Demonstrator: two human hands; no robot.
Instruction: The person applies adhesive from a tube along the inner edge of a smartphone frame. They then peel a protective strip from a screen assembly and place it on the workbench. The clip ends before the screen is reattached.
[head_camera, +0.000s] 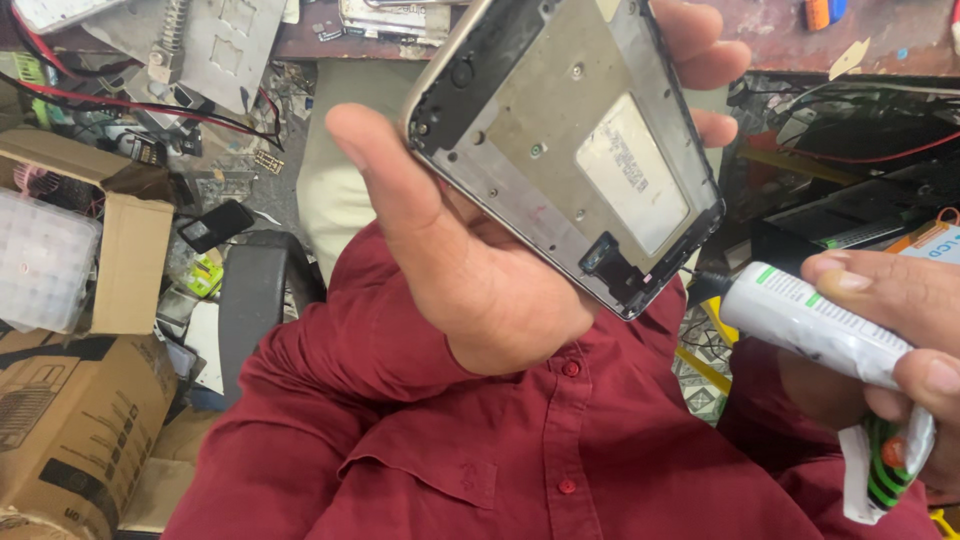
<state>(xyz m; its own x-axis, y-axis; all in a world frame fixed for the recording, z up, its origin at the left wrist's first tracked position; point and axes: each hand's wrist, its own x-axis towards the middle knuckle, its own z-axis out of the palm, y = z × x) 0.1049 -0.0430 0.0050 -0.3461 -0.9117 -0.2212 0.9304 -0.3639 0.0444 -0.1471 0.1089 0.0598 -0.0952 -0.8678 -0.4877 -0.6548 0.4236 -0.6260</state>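
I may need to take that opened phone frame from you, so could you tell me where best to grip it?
Grip the phone frame by its two long metal side rails, coming from the free lower corner near the glue tube. The left hand already cradles its upper side, and the open inner face looks delicate.

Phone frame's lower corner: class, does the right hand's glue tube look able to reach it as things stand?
Probably yes. The tube's black nozzle sits just beside the phone frame corner, nothing between them, while the left hand holds the frame and the right hand grips the tube.

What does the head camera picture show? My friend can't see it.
A person's left hand holds up an opened phone frame, its bare metal inside facing the camera. The right hand points a white glue tube with a black nozzle at the frame's lower corner, above a red shirt.
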